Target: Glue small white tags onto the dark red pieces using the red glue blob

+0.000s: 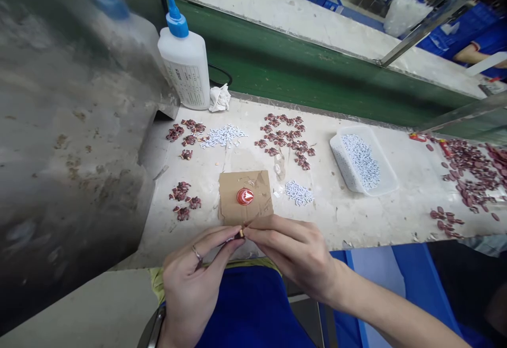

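Note:
Just past the table's front edge, my left hand (197, 279) pinches a small dark brown piece with a tan part (240, 233) between thumb and forefinger. My right hand (295, 250) is closed, with its fingertips against that piece; whatever it grips is too small to make out. Beyond the fingers lies a square of brown cardboard (229, 184) bearing a red and white round cap (245, 196). Little brown figures (182, 190) sit in groups to the left, and more brown figures (283, 135) lie farther back. Tiny white pieces (299, 193) form a pile right of the cardboard.
A white glue bottle (186, 68) with a blue nozzle stands at the back left near crumpled tissue (219, 98). Another white pile (222, 136) lies behind the cardboard. A plastic tub (388, 181) holds more white bits. Brown parts (475, 166) spread rightward. A metal panel (79, 126) borders the left.

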`<move>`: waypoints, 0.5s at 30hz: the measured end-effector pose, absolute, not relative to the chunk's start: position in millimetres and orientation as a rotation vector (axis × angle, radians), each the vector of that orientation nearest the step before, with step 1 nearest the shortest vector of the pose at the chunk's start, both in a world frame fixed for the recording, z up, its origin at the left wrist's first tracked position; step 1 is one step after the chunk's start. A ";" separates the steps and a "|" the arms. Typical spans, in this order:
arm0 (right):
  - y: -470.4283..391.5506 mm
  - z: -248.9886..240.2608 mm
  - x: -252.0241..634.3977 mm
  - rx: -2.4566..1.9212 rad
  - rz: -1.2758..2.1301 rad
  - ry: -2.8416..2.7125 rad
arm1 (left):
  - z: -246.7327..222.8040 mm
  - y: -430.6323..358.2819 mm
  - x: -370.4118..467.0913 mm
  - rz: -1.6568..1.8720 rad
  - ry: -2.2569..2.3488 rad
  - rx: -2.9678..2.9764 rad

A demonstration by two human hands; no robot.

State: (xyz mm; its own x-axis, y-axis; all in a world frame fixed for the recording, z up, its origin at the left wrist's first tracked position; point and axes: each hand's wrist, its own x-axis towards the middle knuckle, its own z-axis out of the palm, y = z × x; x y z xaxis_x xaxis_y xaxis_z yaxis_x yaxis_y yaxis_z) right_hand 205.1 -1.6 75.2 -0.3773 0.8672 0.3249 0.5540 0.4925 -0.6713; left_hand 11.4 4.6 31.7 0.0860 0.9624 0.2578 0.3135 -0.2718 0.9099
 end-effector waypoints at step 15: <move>14.8 83.0 204.5 -1.243 1.215 -1.587 | 47.9 -5.8 -1.8 1.112 1.317 1.698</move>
State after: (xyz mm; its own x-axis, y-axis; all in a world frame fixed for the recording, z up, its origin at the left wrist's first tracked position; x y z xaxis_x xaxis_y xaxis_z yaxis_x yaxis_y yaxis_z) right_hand 204.5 14.8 83.0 -0.2302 0.9731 0.0132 0.2411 0.0701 -0.9680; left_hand -1.8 -5.8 47.9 0.1118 0.9725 0.2043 0.3646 -0.2314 0.9020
